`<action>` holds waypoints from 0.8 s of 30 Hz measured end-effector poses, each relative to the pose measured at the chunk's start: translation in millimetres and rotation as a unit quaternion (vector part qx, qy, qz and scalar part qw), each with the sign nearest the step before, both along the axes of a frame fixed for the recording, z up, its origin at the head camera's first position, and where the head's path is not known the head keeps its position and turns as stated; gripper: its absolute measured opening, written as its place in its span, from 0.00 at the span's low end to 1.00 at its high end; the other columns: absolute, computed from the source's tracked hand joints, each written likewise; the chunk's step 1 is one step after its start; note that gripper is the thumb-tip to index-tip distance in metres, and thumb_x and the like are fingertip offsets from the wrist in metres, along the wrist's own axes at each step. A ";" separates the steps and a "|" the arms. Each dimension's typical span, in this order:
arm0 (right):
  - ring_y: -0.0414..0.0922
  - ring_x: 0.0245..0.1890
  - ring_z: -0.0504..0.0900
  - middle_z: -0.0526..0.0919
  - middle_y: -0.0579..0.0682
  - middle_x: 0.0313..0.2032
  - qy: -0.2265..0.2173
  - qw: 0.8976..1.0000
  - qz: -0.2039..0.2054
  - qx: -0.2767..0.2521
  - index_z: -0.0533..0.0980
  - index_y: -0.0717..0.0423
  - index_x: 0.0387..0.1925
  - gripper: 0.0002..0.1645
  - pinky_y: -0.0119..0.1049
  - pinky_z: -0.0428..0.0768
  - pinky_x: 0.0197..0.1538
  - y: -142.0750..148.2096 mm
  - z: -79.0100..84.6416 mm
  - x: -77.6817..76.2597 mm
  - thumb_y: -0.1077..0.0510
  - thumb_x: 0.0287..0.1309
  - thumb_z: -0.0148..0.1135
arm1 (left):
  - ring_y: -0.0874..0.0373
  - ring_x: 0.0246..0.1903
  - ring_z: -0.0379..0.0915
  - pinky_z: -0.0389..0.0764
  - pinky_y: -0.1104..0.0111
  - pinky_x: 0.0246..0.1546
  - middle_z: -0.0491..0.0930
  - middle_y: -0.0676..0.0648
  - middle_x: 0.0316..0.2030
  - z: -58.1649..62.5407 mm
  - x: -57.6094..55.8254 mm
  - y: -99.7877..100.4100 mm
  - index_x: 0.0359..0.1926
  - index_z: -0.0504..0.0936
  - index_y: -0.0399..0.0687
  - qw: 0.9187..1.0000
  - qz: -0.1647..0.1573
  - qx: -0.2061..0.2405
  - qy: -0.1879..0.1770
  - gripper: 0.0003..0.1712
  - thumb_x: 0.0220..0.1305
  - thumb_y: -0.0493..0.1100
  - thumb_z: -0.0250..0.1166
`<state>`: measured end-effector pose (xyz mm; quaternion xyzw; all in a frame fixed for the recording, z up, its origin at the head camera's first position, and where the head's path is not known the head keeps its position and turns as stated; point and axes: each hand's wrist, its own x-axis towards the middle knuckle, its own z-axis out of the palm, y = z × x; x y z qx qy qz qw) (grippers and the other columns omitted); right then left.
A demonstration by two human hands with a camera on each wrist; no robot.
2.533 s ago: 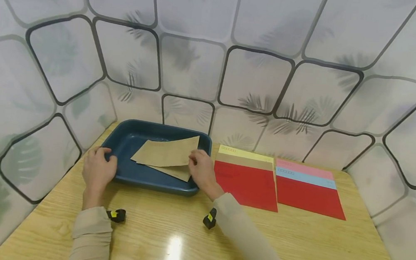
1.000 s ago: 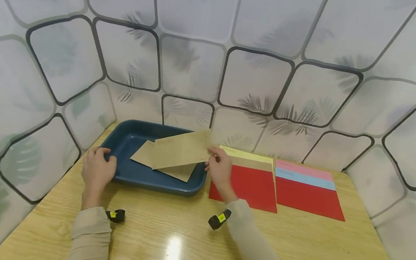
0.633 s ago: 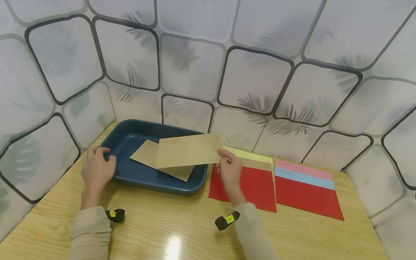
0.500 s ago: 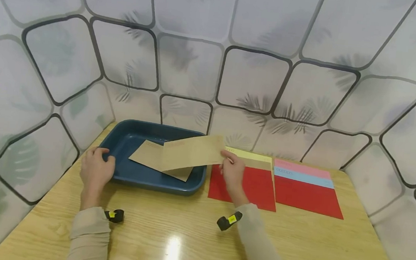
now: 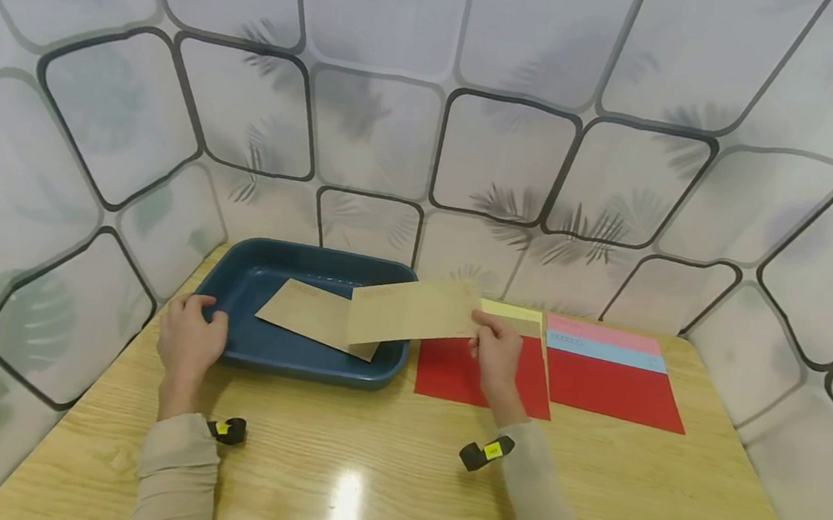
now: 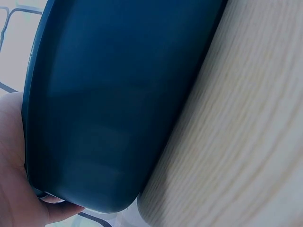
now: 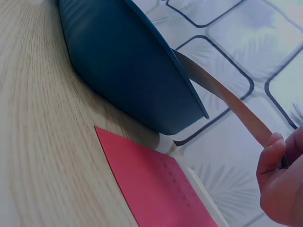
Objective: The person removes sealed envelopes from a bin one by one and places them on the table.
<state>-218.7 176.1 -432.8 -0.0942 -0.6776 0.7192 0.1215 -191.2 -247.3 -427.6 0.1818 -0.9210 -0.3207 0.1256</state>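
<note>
At the near left corner of a blue tray (image 5: 304,370), my left hand (image 5: 191,335) grips the rim; the left wrist view shows the thumb and fingers wrapping the tray wall (image 6: 109,109). A brown paper envelope (image 5: 415,314) is pinched at its right end by my right hand (image 5: 499,356). Its left end overlaps a second brown envelope (image 5: 309,312) lying in the tray. From the side, in the right wrist view, the held envelope (image 7: 236,109) bends in an arc above the tray's rim, between thumb and fingers of the right hand (image 7: 284,184).
Right of the tray lies an overlapping stack of envelopes with a red one (image 5: 450,376) in front and a yellow one (image 5: 520,312) behind. Beside it are red (image 5: 615,392), blue (image 5: 603,352) and pink (image 5: 601,332) ones. A patterned curtain (image 5: 375,139) encloses the wooden table (image 5: 338,453).
My right hand has lifted the upper brown envelope and drawn it rightward, partly out over the tray's right rim and the red envelope. The left hand has stayed on the tray.
</note>
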 end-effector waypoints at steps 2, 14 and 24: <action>0.36 0.16 0.74 0.82 0.48 0.30 0.001 1.000 -0.004 0.004 0.81 0.66 0.51 0.22 0.26 0.72 0.21 6.4 -0.5 2.9 0.71 0.62 0.46 | 0.30 0.66 0.54 0.62 0.35 0.56 0.60 0.30 0.68 0.2 0.0 0.1 0.62 0.72 0.36 1.000 0.000 0.000 0.001 0.26 0.69 0.45 0.46; 0.36 0.15 0.72 0.81 0.44 0.28 -0.016 0.998 -0.040 -0.035 0.79 0.70 0.54 0.20 0.25 0.71 0.21 50.7 -1.2 21.0 0.70 0.64 0.48 | 0.30 0.65 0.55 0.62 0.35 0.56 0.60 0.31 0.68 -0.4 -1.6 -0.5 0.61 0.73 0.36 1.000 0.001 -0.002 0.006 0.25 0.69 0.44 0.46; 0.35 0.14 0.72 0.81 0.46 0.38 -0.034 0.994 -0.073 -0.078 0.76 0.70 0.57 0.22 0.24 0.68 0.19 86.0 3.6 35.0 0.70 0.66 0.47 | 0.30 0.66 0.55 0.62 0.35 0.56 0.60 0.31 0.68 0.3 0.2 2.1 0.61 0.73 0.36 1.000 0.001 -0.004 0.001 0.26 0.69 0.44 0.46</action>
